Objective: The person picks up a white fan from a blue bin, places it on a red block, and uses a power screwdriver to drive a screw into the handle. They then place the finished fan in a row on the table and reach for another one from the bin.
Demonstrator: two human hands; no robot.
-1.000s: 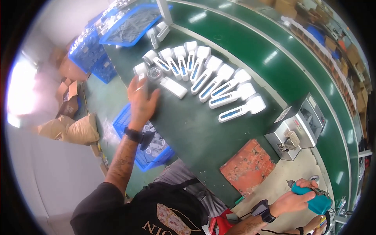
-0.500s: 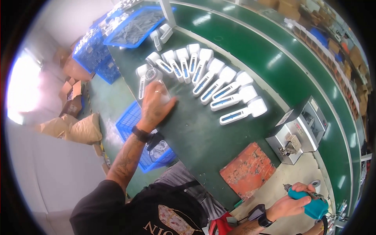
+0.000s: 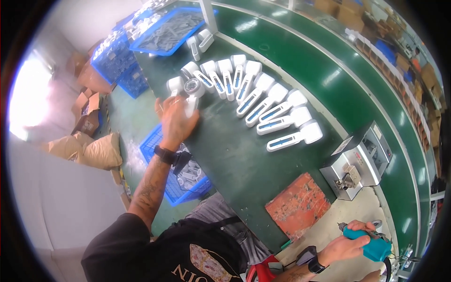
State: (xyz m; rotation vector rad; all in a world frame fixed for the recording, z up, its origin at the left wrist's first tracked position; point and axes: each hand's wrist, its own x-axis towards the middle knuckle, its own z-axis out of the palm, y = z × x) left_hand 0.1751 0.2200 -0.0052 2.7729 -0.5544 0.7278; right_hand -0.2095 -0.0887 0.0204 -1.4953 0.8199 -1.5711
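Observation:
My left hand (image 3: 177,121) is over the left end of the row. The handle of a white round-headed handheld device (image 3: 192,87) lies between its thumb and fingers, and the little finger is spread away. Just left of that device, another white device (image 3: 174,84) has its handle mostly hidden by my hand. My right hand (image 3: 347,246) is wrapped round a teal power screwdriver (image 3: 376,245) at the lower right, its bit pointing left. Several white devices with blue strips in their handles (image 3: 265,105) lie in a curved row on the green table.
A blue tray of grey parts (image 3: 171,33) stands at the far left. Below the table edge is a blue basket (image 3: 188,195). A worn red board (image 3: 298,207) lies near a silver machine (image 3: 359,160). The green conveyor (image 3: 319,61) runs along the far side.
My left hand has shifted slightly left and its thumb has come in toward the handle. The round-headed device sits a little farther right. My right hand still holds the screwdriver.

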